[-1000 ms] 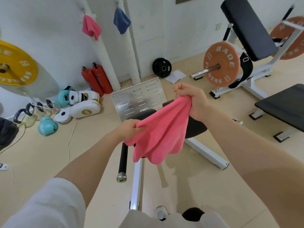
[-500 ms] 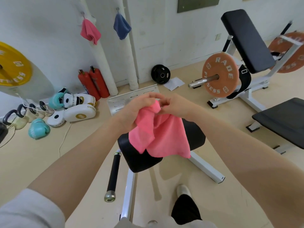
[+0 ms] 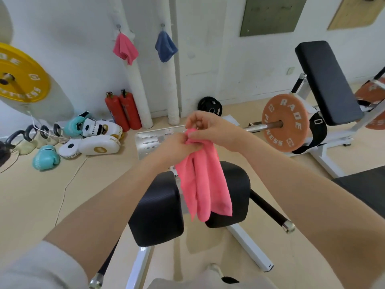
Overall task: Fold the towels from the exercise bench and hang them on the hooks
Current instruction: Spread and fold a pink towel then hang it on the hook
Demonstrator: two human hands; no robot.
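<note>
A pink towel [image 3: 205, 184] hangs folded in a narrow strip in front of me, above the black pads of the exercise bench [image 3: 158, 207]. My left hand [image 3: 177, 147] grips its top edge from below. My right hand [image 3: 210, 130] pinches the same top edge from the right, touching the left hand. On the far wall a second pink towel [image 3: 125, 47] and a blue towel [image 3: 166, 46] hang from hooks [image 3: 119, 26].
Two red extinguishers [image 3: 123, 110] stand by the wall. Boxing gloves and pads [image 3: 91, 138] lie on the floor at left. A yellow weight plate [image 3: 19, 74] is at far left, an orange plate [image 3: 284, 123] on a machine at right, a metal footplate [image 3: 150, 140] ahead.
The towel went from being stretched wide between my hands to a gathered, folded strip. Both hands came together at its top, and the view tilted upward.
</note>
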